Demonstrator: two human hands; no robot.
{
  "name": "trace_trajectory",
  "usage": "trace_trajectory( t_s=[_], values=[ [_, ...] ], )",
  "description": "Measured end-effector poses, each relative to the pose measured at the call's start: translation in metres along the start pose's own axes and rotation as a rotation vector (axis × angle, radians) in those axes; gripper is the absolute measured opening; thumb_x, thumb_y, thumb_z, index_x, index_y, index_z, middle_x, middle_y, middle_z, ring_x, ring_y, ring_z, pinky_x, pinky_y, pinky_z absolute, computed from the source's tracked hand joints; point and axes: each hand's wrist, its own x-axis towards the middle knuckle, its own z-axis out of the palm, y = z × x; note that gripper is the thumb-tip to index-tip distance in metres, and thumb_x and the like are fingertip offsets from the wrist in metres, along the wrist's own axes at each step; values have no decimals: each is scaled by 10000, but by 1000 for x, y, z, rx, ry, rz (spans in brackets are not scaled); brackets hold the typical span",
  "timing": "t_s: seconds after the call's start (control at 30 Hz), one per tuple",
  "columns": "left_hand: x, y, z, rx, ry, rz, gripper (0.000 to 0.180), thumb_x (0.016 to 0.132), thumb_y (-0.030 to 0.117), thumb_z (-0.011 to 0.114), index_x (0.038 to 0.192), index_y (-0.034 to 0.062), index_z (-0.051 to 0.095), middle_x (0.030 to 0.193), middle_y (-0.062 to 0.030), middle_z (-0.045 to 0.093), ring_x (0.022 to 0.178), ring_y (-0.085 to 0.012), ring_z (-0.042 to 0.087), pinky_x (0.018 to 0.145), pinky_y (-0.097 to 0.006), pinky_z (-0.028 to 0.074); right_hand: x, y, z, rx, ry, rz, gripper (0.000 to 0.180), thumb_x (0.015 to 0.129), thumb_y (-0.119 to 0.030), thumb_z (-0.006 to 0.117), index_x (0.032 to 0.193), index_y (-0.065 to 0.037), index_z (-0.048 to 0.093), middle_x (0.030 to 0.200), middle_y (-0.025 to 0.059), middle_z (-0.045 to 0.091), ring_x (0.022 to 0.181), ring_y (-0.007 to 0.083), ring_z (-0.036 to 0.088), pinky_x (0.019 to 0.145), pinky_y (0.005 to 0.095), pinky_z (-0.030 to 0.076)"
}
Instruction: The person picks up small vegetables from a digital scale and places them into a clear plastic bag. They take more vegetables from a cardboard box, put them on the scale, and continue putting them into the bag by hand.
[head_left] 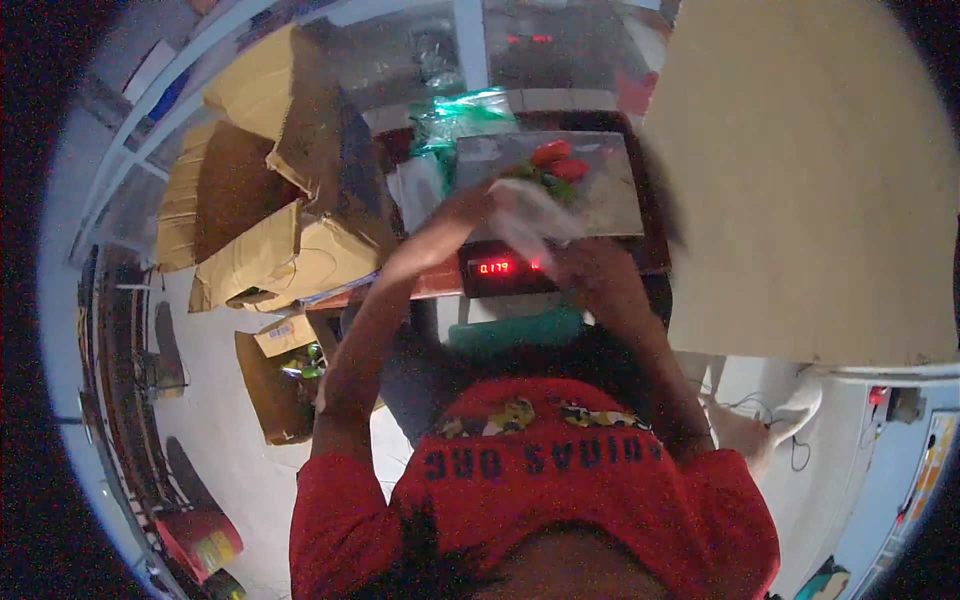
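Note:
A thin, clear plastic bag (535,212), smeared by motion, stretches between my two hands. My left hand (492,200) is closed on its upper left end. At its lower right end is my right hand (585,262), dark and blurred, its fingers seeming closed on the plastic. Behind the bag, red and green vegetables that look like peppers (556,162) lie on the flat metal pan (612,205) of a weighing scale. The scale's dark front panel (480,283) has a lit red display, partly covered by my right hand.
Green-and-clear plastic packaging (455,120) lies behind the pan's left corner. An opened cardboard box (330,255) stands left, with a smaller box (270,400) on the floor below. A large tan board (810,180) fills the right side. A green rolled thing (515,330) lies before the scale.

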Motion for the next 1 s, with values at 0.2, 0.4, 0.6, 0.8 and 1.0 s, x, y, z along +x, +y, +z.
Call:
trace_trajectory(
  t_s=[0.2,0.4,0.6,0.8,1.0],
  values=[
    [-47,-47,-5,435,156,218,350,857,271,606,1122,48,558,1150,-157,560,1053,-257,535,881,-346,424,38,-38,0,647,-132,-24,277,803,-229,547,1057,-128,598,1024,72,610,943,267,581,791,412,458],
    [-62,-40,6,442,317,-68,317,760,144,681,1041,34,583,942,-145,578,902,-287,564,798,-394,440,35,-11,52,115,-243,-268,361,795,-191,572,1151,-133,554,1103,82,581,1039,262,543,850,428,438],
    [-66,-45,19,467,417,40,226,748,129,692,916,13,596,891,-145,589,816,-260,585,698,-368,454,50,-4,31,95,-328,-238,402,767,-175,626,1164,-133,576,1136,82,575,1080,269,526,933,414,395],
    [-57,-46,19,342,310,-173,233,747,139,710,908,19,591,801,-75,604,728,-178,575,648,-313,465,65,66,21,771,-57,-161,336,766,-194,650,1088,-103,628,1177,95,567,1095,287,513,983,387,368],
    [-45,-55,39,189,357,-127,202,766,121,666,925,22,590,819,-70,591,759,-158,570,678,-305,468,109,148,56,10,292,-61,491,741,-155,657,1218,-121,543,1265,113,506,1187,328,441,987,429,370]
  ],
)
